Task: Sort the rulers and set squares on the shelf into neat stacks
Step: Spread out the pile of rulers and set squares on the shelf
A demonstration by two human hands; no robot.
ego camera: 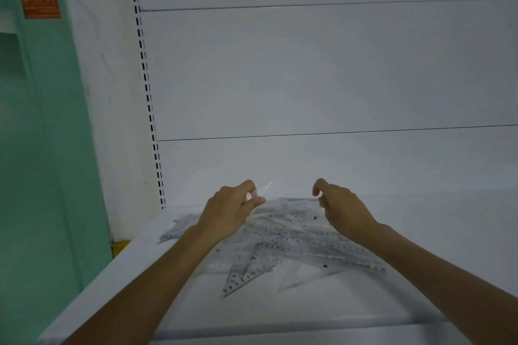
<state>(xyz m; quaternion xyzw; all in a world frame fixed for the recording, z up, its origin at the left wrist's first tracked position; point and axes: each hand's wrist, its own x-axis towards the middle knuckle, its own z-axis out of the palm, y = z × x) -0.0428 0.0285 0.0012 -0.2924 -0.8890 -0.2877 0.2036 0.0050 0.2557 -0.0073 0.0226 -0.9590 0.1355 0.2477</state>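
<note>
My left hand (232, 211) pinches a clear piece (263, 188) just above the pile (294, 238) of rulers and set squares, mid-shelf (364, 311). Right hand (346, 210) is curled over the pile; can't tell if it grips anything.

Single head-worn view, wide angle. Looks forward and down from above near edge of white shelf (134, 274). Forearms enter from bottom corners; left hand (227, 213) and right hand (346, 213) low-centre, close to lens. Faces back panel (308, 73) roughly square-on; green wall (42, 148) at left margin. Straight lines bow, probably lens distortion.
</note>
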